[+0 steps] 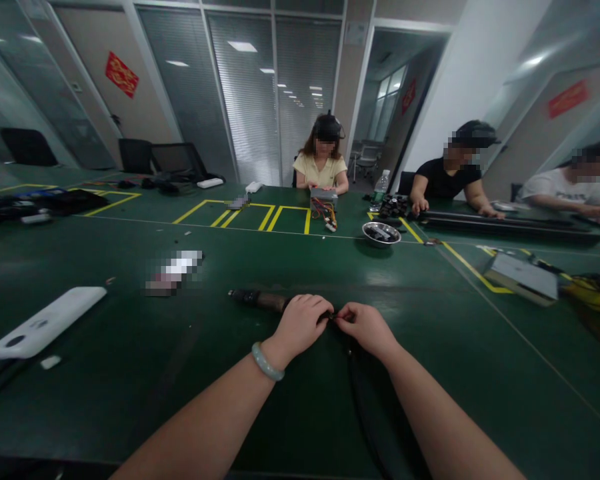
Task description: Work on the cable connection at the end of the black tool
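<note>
A dark stick-shaped tool that looks like an electric screwdriver (263,300) lies on the green table, its thin metal tip pointing left. My left hand (307,320), with a pale green bangle on the wrist, is closed over the tool's rear end. Close against it, my right hand (365,327) pinches a small dark piece with a hint of red at that end; the fingers hide what it is. A black cord (354,380) runs from below my right hand toward the near table edge.
A white elongated device (47,321) lies at left. Farther off are a metal bowl (381,233) of dark small parts, a silver box (523,277), a power supply with coloured wires (325,210), and a plastic bottle (380,188). Three people sit across the table.
</note>
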### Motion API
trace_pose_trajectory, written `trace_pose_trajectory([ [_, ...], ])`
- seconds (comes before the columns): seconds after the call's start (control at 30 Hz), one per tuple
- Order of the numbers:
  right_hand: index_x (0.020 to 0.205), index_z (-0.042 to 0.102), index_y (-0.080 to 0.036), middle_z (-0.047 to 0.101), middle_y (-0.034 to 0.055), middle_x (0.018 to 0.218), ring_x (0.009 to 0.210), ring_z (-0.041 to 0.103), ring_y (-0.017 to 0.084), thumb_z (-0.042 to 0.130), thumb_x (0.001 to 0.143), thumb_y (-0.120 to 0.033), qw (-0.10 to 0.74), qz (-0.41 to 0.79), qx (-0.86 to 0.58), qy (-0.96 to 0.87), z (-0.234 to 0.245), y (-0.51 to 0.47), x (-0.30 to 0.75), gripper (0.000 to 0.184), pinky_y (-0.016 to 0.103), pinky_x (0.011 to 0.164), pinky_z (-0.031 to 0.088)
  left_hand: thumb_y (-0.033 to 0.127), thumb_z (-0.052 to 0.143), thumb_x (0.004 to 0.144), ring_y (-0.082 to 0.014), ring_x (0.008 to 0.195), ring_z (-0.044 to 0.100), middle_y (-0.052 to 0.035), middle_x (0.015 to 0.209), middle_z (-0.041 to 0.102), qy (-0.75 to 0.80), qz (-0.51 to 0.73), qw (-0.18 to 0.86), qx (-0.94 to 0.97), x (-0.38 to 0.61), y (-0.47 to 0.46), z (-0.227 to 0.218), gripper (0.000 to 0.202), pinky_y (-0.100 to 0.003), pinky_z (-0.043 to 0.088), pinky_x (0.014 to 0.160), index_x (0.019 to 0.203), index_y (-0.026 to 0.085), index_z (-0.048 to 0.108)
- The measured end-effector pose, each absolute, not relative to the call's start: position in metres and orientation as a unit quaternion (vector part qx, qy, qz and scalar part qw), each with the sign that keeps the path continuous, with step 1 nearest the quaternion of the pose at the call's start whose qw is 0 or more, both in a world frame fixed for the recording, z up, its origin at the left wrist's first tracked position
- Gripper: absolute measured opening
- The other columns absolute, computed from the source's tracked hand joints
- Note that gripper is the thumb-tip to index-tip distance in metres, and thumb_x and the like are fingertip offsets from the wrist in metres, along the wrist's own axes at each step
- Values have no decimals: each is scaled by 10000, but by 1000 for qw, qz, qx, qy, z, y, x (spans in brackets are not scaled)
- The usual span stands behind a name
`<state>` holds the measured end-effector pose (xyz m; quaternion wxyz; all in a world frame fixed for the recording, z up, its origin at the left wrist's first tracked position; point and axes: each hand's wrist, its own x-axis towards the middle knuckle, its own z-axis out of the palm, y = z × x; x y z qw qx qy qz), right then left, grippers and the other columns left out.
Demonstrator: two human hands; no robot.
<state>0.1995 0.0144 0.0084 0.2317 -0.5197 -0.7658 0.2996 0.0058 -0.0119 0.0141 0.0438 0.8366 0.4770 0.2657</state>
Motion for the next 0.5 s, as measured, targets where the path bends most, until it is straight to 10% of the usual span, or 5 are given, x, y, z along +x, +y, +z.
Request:
trace_pose_trajectory([
  [0.5,819,694,-194,715,17,778,693,649,154,604,783,-308,232,324,-513,-760,10,16,199,150,226,624,447,150,590,861,-182,979,568,7,1028,626,480,257,50,837,4,-12,16,136,-353,409,881,968,235,593],
])
